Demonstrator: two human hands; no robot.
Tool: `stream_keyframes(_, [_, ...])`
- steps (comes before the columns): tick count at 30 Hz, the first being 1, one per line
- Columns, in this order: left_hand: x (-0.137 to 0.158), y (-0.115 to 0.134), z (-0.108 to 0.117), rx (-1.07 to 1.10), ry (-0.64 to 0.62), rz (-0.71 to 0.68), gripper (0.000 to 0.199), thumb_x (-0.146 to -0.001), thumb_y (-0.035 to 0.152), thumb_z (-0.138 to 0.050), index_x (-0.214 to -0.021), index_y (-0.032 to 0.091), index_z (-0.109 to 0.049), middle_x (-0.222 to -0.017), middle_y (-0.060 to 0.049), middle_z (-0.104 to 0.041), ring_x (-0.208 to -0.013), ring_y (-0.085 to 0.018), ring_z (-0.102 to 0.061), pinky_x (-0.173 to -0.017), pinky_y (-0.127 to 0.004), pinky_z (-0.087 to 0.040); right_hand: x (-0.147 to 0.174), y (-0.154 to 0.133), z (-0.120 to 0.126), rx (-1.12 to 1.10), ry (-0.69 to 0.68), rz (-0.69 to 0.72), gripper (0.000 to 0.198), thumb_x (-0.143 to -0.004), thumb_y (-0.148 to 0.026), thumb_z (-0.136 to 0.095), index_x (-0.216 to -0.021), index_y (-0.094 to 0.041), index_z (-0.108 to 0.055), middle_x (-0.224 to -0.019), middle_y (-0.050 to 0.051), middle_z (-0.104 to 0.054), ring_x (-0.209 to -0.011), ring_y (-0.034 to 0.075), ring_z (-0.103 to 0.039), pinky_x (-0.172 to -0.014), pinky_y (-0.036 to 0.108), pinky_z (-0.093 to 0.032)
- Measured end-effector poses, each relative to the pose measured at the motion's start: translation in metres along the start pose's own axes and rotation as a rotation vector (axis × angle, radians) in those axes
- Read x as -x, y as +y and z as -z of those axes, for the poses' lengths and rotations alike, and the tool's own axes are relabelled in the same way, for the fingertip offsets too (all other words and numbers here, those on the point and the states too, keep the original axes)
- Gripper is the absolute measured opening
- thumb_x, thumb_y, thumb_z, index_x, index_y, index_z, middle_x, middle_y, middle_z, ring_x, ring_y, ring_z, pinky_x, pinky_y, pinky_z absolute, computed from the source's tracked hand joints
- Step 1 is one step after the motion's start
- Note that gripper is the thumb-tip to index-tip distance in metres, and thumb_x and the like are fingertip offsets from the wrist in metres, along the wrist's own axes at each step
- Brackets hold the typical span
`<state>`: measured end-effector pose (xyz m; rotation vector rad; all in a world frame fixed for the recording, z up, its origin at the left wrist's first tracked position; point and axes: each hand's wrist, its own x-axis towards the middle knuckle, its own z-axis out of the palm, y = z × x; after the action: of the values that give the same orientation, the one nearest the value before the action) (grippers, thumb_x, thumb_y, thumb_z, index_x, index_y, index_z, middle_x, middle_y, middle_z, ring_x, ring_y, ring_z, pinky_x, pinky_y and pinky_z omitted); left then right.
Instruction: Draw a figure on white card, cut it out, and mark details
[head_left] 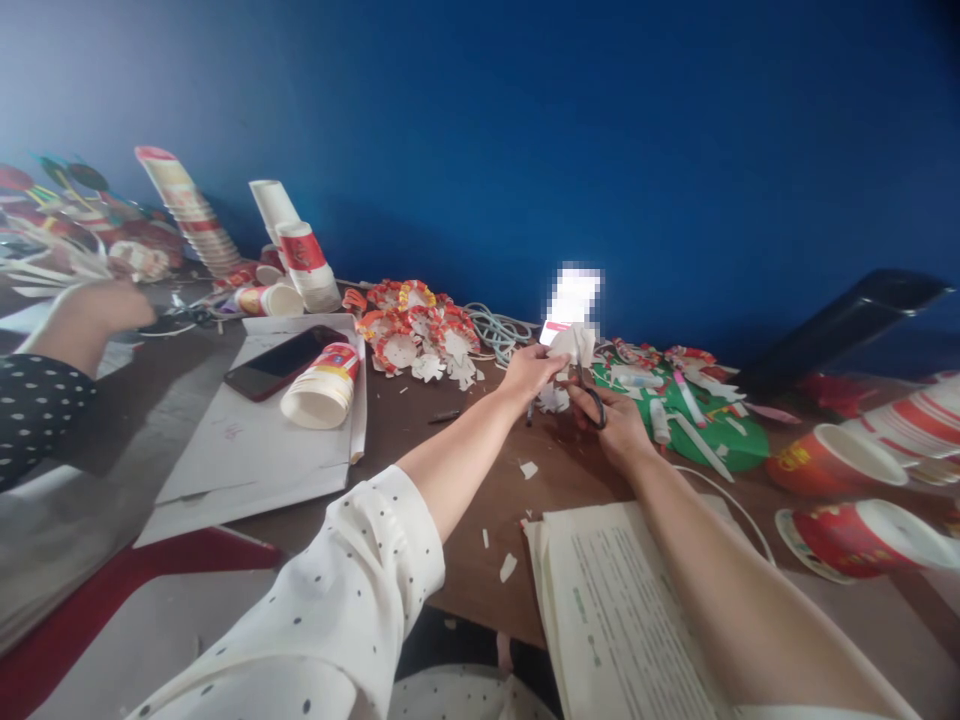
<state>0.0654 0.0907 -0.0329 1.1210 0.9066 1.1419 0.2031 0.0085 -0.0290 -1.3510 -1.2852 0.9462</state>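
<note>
My left hand (534,370) pinches a white paper piece (574,343) that looks like a cut cup blank with petal-like edges. In my right hand (611,425) are scissors (598,405) with dark handles, their blades pointing up toward the paper. Both hands are close together over the brown table (480,480). Behind the paper stands a lit phone screen (574,300), partly blurred out. A pile of red and white cut paper flowers (427,330) lies left of my left hand. Small white paper scraps (529,469) are scattered below my hands.
A green mat (739,445) with pens and scraps lies to the right. Paper cups (322,385), a dark phone (281,365) and a white folder (225,470) are on the left. Printed sheets (615,600) lie in front. Another person's hand (105,305) is at far left.
</note>
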Motion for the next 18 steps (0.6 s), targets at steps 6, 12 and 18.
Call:
stream_keyframes(6, [0.006,0.008,-0.003,0.089,0.002,0.036,0.011,-0.079,0.022,-0.074,-0.074,0.014,-0.067,-0.056,0.003,-0.054,-0.050,-0.008,-0.045,-0.054,-0.023,-0.035,-0.001,0.002,-0.001,-0.003,0.015,0.005,0.043,-0.068,-0.060,-0.084,-0.065,-0.021,-0.066,-0.052,-0.003,-0.052,-0.051,0.012,-0.043,-0.051,0.029,-0.032])
stream_keyframes(12, [0.013,0.019,-0.007,0.179,0.029,0.106,0.011,-0.079,0.014,-0.072,-0.070,0.014,-0.066,-0.055,0.002,-0.055,-0.048,-0.007,-0.046,-0.053,-0.021,-0.035,-0.003,0.008,0.000,0.024,0.005,0.033,0.044,-0.073,-0.064,-0.079,-0.075,-0.021,-0.072,-0.053,-0.003,-0.051,-0.051,0.013,-0.042,-0.049,0.029,-0.030])
stream_keyframes(18, [0.013,0.017,-0.009,0.187,0.027,0.104,0.013,-0.079,0.017,-0.073,-0.069,0.014,-0.065,-0.053,0.003,-0.054,-0.048,-0.007,-0.045,-0.053,-0.022,-0.034,0.000,0.003,-0.002,0.005,-0.014,0.063,0.045,-0.075,-0.063,-0.079,-0.063,-0.022,-0.065,-0.053,-0.001,-0.051,-0.052,0.013,-0.043,-0.050,0.029,-0.033])
